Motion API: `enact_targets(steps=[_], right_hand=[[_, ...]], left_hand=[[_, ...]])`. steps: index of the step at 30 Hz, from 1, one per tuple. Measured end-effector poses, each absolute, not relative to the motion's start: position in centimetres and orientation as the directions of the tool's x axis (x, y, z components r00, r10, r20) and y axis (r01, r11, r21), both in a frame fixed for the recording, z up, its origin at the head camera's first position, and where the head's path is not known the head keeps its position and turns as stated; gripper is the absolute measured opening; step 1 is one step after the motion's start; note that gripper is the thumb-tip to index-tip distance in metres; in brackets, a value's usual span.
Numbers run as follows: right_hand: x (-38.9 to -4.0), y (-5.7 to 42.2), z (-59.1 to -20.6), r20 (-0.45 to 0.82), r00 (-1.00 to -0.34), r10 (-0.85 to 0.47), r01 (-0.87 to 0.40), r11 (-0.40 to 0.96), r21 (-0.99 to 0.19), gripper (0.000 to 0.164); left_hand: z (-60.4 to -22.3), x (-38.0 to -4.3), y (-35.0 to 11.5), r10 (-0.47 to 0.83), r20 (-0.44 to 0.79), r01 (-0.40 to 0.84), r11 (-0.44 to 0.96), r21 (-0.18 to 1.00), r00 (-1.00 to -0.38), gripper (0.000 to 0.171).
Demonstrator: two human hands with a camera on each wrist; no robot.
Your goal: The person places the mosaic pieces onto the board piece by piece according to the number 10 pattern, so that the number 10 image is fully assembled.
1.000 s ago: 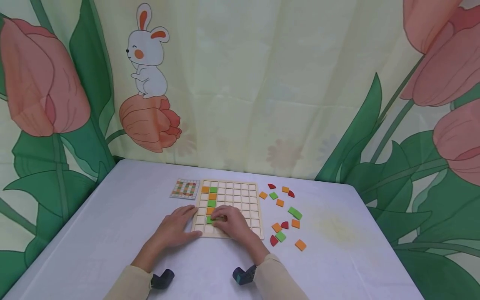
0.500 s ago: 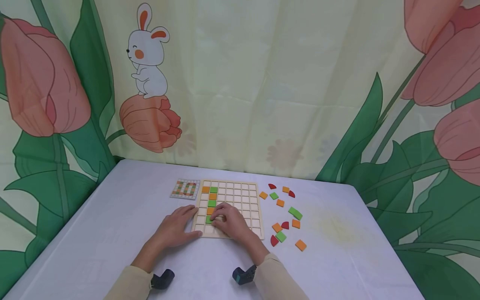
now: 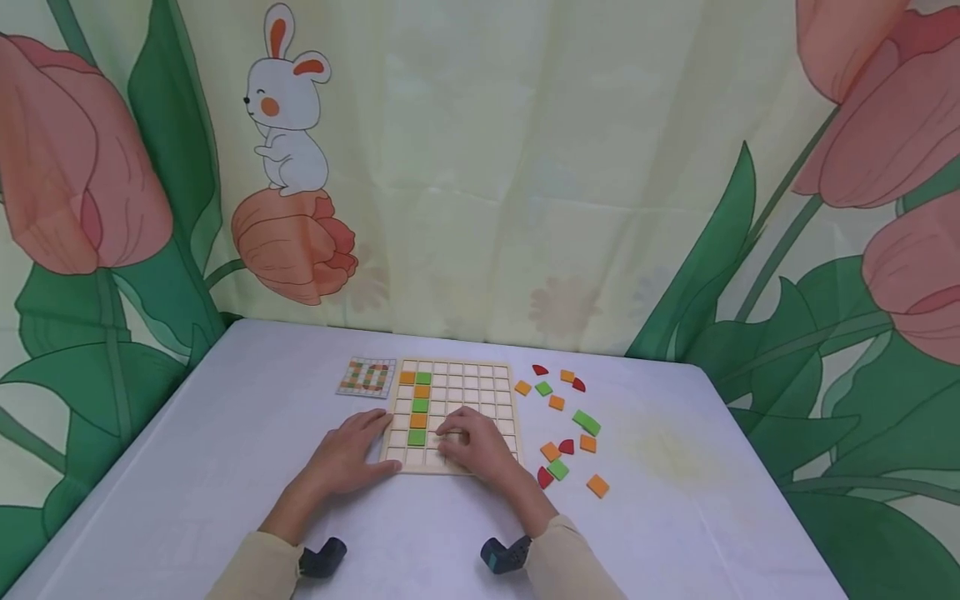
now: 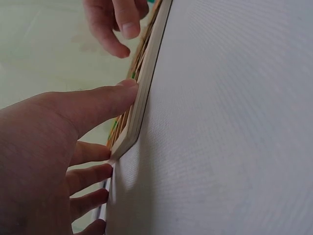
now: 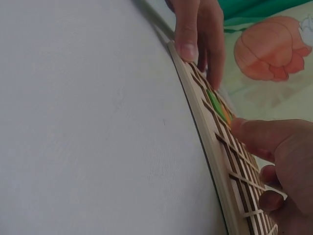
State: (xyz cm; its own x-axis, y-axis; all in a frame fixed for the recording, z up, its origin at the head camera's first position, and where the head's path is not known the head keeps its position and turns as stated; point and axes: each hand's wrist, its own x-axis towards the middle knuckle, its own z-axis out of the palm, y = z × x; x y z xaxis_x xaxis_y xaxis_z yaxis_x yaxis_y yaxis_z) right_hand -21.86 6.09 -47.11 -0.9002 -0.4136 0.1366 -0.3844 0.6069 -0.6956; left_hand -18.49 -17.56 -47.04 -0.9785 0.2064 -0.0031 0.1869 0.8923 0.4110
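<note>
A wooden grid board (image 3: 471, 396) lies on the table. Down its second column run green and orange square tiles, ending in a green tile (image 3: 416, 437) near the front; one orange tile (image 3: 407, 377) sits left of the top one. My left hand (image 3: 345, 454) rests at the board's front left corner, its thumb (image 4: 128, 83) on the front edge and fingertips along the left side. My right hand (image 3: 480, 446) is over the board just right of the green tile, fingers loosely bent and holding nothing. In the right wrist view, its thumb (image 5: 242, 128) is close over the grid.
A small printed pattern card (image 3: 367, 377) lies at the board's left. To the right are scattered loose pieces: orange squares (image 3: 597, 486), green squares (image 3: 557, 469), a longer green piece (image 3: 587, 422) and red quarter-circles (image 3: 545, 477). A printed curtain (image 3: 480, 183) hangs behind the table.
My right hand has come off the front green tile and shifted a little right, uncovering it. The left hand stays at the board's corner. The head view has shifted slightly.
</note>
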Motion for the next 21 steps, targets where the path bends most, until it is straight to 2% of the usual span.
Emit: enact_targets(steps=[21], right_hand=[[-19.9, 14.4, -46.8, 0.104, -0.985, -0.140, -0.171, 0.675, -0.718, 0.015]], left_hand=[[-47.3, -18.7, -17.6, 0.220, 0.016, 0.207, 0.886, 0.414, -0.975, 0.079]])
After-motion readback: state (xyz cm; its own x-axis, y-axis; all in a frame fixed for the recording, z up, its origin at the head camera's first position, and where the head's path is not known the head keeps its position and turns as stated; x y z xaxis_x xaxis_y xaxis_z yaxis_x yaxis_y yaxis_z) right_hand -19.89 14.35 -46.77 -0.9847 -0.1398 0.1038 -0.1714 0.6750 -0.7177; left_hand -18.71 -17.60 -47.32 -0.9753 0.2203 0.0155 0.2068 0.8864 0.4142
